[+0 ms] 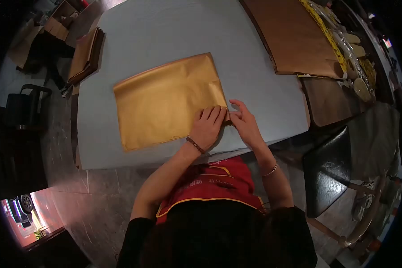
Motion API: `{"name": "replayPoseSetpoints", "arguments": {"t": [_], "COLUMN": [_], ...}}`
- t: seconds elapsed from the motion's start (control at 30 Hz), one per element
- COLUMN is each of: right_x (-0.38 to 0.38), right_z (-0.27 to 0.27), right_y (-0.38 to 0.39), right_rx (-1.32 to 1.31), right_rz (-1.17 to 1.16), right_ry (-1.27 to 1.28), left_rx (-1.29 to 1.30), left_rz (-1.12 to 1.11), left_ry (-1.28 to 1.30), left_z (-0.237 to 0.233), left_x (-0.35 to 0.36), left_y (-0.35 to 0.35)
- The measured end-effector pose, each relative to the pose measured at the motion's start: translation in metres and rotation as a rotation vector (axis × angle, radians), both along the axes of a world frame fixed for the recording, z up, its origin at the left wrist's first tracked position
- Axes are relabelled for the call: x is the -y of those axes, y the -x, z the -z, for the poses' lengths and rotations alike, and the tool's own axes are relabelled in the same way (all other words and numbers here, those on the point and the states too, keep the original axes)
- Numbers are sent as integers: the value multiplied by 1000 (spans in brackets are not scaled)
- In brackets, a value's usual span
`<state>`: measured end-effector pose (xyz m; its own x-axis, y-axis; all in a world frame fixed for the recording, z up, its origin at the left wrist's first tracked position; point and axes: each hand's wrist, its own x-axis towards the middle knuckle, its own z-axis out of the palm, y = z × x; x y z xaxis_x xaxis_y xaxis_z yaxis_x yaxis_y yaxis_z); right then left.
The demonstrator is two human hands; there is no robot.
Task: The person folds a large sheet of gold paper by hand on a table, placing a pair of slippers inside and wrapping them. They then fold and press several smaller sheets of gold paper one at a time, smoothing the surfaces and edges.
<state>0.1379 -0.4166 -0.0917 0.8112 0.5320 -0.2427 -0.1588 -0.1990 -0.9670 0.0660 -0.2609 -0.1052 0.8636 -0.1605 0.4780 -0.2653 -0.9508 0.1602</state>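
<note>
A gold sheet or flat packet (165,100) lies on the grey-covered table (174,27), its top edge showing a brown strip. My left hand (207,127) rests flat on its lower right part, fingers pointing away from me. At the sheet's right edge is my right hand (245,124), with the index finger stretched out and the thumb near a small brown folded bit beside my left fingertips. Whether the right hand pinches that edge cannot be made out.
A stack of brown sheets (295,40) lies at the table's back right, beside yellow tape and plastic wrap (339,40). Folded brown sheets (85,56) sit at the left edge. A black chair (327,172) stands at the right.
</note>
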Motion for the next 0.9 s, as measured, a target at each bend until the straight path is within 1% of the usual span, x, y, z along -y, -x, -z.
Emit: {"name": "replayPoseSetpoints", "arguments": {"t": [0.07,0.1,0.17,0.2,0.27,0.4,0.47,0.5,0.57,0.6,0.67,0.77,0.8,0.9], "right_x": [1,4,10,12,16,19,20,19,19,18,18,19,20,20], "right_z": [-4,-3,-1,-1,-3,6,1,-1,-3,2,16,21,20,19], "right_y": [4,6,12,15,20,27,30,30,29,29,27,23,24,22], "right_rx": [96,94,226,221,305,334,551,548,726,723,866,864,787,727], "right_rz": [11,13,-19,-15,15,75,67,68,90,91,186,207,192,192], "right_ry": [-20,-21,96,96,119,110,322,322,475,473,536,577,574,559], "left_rx": [0,-3,1,-3,-24,-17,-25,-27,-1,-3,-1,14,8,-7], "left_rz": [14,17,5,10,12,20,26,28,35,36,65,103,118,150], "left_ry": [-27,-28,-98,-98,-127,-140,-136,-137,-113,-115,-68,-51,-40,-28], "left_z": [-3,-3,-2,-3,-6,-4,-6,-6,-5,-6,-7,-3,-4,-8], "left_x": [-2,-3,-5,-5,-4,-3,-3,-2,-2,-2,-1,-1,-2,-2], "left_y": [-2,-3,-3,-3,-3,-3,-3,-3,-3,-3,-4,-4,-4,-3]}}
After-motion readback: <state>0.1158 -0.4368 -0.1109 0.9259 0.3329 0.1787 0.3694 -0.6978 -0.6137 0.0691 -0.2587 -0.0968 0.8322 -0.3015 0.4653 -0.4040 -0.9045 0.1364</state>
